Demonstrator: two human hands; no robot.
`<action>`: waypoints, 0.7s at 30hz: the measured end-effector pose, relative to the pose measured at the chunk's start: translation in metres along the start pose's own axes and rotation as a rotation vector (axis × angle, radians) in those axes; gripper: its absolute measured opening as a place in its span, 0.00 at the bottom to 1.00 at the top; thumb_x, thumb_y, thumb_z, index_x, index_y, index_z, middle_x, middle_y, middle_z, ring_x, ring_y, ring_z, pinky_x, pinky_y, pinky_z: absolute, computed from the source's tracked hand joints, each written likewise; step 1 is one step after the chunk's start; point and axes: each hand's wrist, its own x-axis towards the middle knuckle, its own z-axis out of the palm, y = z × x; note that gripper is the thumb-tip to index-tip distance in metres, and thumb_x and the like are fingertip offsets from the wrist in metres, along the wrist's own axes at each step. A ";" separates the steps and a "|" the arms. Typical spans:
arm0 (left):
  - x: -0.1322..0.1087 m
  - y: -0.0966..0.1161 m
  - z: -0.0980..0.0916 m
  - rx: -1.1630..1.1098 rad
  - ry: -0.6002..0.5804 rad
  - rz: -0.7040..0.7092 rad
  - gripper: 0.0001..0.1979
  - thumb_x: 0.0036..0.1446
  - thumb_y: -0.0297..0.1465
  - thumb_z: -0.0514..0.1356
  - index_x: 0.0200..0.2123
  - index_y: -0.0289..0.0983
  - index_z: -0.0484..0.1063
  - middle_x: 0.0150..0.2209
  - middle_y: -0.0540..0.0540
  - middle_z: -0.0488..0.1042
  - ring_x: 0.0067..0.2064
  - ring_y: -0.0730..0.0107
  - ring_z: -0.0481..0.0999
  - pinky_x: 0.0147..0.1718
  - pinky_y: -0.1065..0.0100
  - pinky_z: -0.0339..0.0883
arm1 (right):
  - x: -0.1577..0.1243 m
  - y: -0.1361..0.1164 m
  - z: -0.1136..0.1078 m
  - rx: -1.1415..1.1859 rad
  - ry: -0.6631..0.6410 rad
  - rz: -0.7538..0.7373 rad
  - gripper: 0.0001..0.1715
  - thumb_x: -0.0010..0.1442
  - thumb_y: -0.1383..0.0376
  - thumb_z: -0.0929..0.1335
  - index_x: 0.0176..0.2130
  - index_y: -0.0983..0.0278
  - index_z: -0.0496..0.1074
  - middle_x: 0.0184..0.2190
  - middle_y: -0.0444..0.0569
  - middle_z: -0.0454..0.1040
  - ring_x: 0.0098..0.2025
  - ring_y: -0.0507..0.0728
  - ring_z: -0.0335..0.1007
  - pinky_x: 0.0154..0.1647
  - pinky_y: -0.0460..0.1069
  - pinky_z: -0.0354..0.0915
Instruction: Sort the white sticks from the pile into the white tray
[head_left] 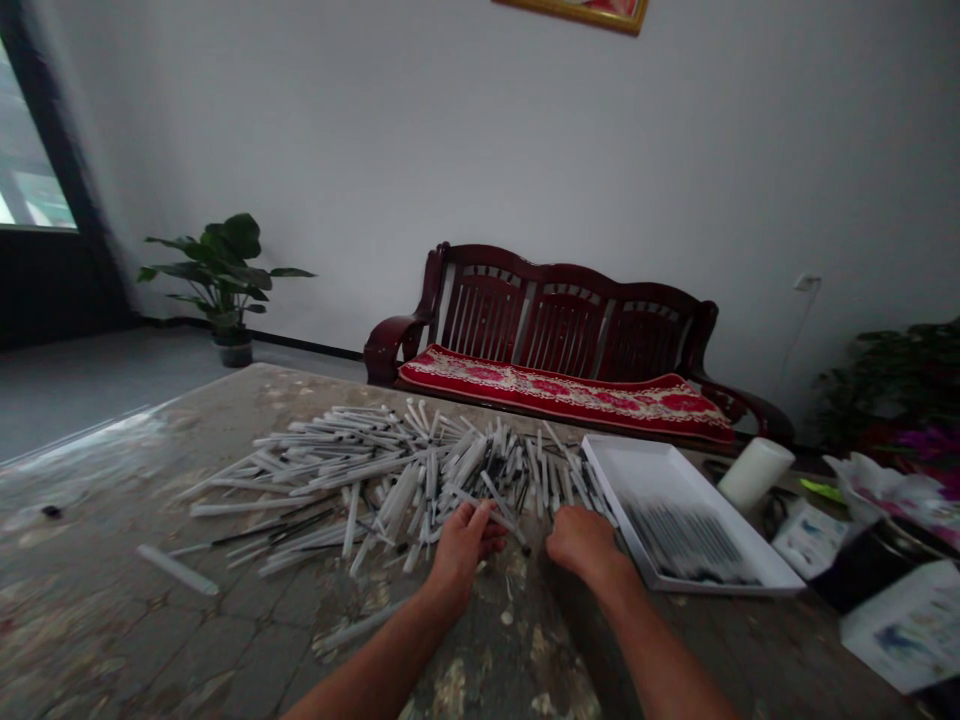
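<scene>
A wide heap of slim whitish and black sticks, like sleeved pens (pixel 352 450), lies across the patterned table (pixel 247 640). At the heap's front edge, my left hand (pixel 459 552) has its fingers closed on a pen with a dark tip (pixel 501 516). Just to its right, my right hand (pixel 581 540) is closed in a fist beside the front of the heap; what it holds, if anything, is hidden. A white open tray (pixel 637 470) to the right of that hand contains a row of similar grey pens (pixel 686 535).
A white roll (pixel 756 472), small white boxes (pixel 810 538) and a larger printed box (pixel 907 625) stand right of the tray. One loose pen (pixel 177 570) lies at the left. Behind the table are a dark red bench (pixel 562 320) and a potted plant (pixel 232 345).
</scene>
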 end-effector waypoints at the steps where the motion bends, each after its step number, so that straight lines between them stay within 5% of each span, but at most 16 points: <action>1: 0.000 0.000 0.000 0.003 -0.002 -0.005 0.10 0.49 0.35 0.66 0.28 0.35 0.71 0.25 0.49 0.75 0.25 0.74 0.75 0.22 0.74 0.70 | 0.001 0.001 -0.001 0.002 -0.005 0.004 0.17 0.51 0.68 0.66 0.39 0.67 0.81 0.41 0.66 0.80 0.46 0.68 0.77 0.40 0.53 0.68; 7: 0.002 0.000 0.000 -0.040 0.005 -0.020 0.06 0.55 0.32 0.62 0.31 0.35 0.71 0.29 0.48 0.77 0.26 0.73 0.78 0.25 0.72 0.72 | -0.008 0.021 -0.002 0.045 -0.032 0.026 0.15 0.50 0.68 0.66 0.35 0.66 0.81 0.37 0.64 0.81 0.41 0.67 0.79 0.33 0.51 0.66; 13: 0.001 0.005 -0.002 -0.180 0.041 -0.040 0.04 0.60 0.30 0.58 0.33 0.36 0.68 0.29 0.47 0.77 0.28 0.70 0.80 0.30 0.67 0.76 | -0.033 0.030 0.015 0.447 -0.090 -0.023 0.05 0.51 0.69 0.64 0.29 0.63 0.70 0.18 0.44 0.73 0.19 0.53 0.72 0.21 0.44 0.55; 21: 0.001 0.008 -0.006 -0.270 0.050 -0.046 0.03 0.61 0.29 0.57 0.35 0.37 0.66 0.31 0.46 0.77 0.30 0.65 0.82 0.32 0.62 0.77 | -0.069 0.020 0.035 0.749 -0.054 -0.191 0.03 0.53 0.68 0.62 0.28 0.61 0.63 0.19 0.37 0.66 0.17 0.49 0.65 0.18 0.42 0.53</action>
